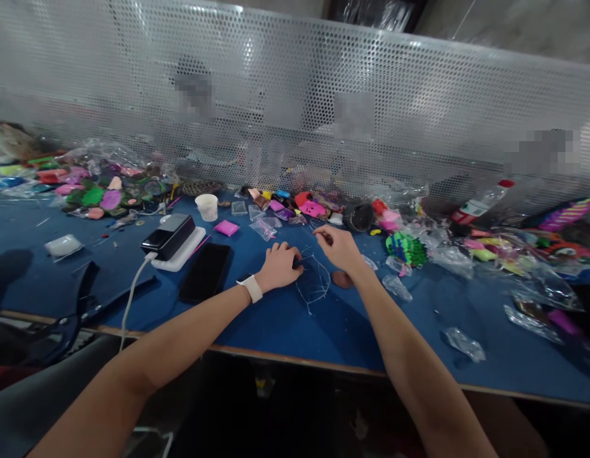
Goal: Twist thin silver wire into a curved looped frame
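Note:
My left hand (279, 267), with a pale-strapped watch on the wrist, rests low over the blue table, fingers curled. A small dark patch shows between its thumb and forefinger; I cannot tell whether it is a piece or shadow. My right hand (340, 248) is closed in a pinch to the right, and what its fingertips hold, if anything, is too small to make out. Between the hands a thin whitish outline (327, 280) forms a rough loop on the tabletop. A flat brown lump (341, 280) lies beside my right wrist, partly covered by it.
Left of my hands are a black phone (205, 273), a dark device (168, 235) with a white cable, and a white cup (207, 207). Colourful clay pieces (311, 207), a green spiky object (405, 248) and clear wrappers line the back. A perforated metal screen (276, 83) stands behind.

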Demonstrator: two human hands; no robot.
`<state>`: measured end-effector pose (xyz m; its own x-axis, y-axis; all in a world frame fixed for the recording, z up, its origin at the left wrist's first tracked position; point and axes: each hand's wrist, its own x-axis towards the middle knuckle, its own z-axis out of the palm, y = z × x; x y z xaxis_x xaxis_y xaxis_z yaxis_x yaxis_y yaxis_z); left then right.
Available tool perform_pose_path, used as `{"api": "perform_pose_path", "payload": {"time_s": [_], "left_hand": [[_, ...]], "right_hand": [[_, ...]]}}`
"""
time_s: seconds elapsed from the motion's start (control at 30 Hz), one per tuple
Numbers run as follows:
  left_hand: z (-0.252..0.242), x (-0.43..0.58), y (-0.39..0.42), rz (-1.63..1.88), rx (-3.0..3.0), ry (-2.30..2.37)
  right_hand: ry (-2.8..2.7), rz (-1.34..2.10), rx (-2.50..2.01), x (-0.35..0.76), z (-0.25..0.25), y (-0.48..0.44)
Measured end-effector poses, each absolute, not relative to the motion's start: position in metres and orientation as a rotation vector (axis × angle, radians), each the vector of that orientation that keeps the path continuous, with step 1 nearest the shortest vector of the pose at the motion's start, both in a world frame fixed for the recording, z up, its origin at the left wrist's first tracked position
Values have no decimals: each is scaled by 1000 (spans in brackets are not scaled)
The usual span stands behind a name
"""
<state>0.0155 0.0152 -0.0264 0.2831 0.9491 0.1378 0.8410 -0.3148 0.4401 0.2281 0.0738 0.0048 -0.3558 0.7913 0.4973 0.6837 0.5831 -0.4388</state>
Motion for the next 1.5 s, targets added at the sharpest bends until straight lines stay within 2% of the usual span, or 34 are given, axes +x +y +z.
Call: {"api": "perform_pose_path", "payload": {"time_s": [0.1,0.33,0.53,0.67,0.93,1.2,1.5], "left_hand": [[-26,14,20,695,2126,1486],[-27,0,29,1147,1289,1040],[-16,-10,39,1605,1121,996],[-5,-19,42,1762,1076,897],[1,-20,40,1769,1065,843],[5,-22,37,1687,1214,862],[12,-28,38,1769,1044,814]], "right_hand": [[-2057,182,-1141,228,6,71],[-1881,135,-1080,222,13,62],[-2006,221,-982,209,8,54],[-2089,290,-942,206,0,59],[-1990,482,-975,201,-7,61],[-1833,950,-946,198,4,52],[-1635,843,-986,179,-4,43]]}}
